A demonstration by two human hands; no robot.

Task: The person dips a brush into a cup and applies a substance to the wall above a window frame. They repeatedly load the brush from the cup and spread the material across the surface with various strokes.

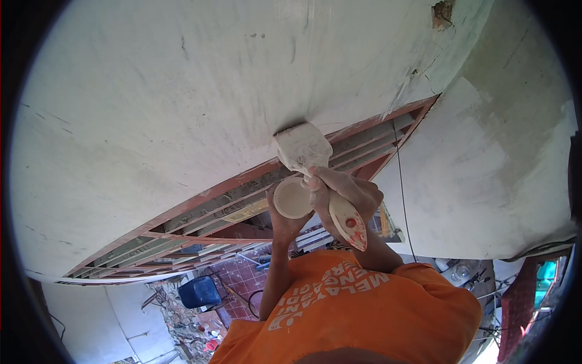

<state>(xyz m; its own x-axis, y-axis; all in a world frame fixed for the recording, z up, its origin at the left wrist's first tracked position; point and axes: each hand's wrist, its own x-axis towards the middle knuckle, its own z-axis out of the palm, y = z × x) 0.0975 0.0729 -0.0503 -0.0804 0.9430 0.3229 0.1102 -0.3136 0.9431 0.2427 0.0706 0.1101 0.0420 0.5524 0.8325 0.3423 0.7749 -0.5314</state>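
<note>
A wide paintbrush (303,147), its bristle end caked in pale paint and its handle blotched with red, is gripped by my right hand (348,193). The brush's far edge overlaps the white wall (182,109) just above a reddish-brown window frame. My left hand (282,221) curls around a small round container (291,199), pale like the paint, close under the brush. Its fingers are partly hidden behind the container.
Below the wall, the slatted reddish-brown frame (236,176) runs diagonally. A dark cable (402,182) hangs at the right. Lower down are a blue chair (200,292), reddish floor tiles (242,282) and rubble (182,324). The wall has a broken hole (443,14) at upper right.
</note>
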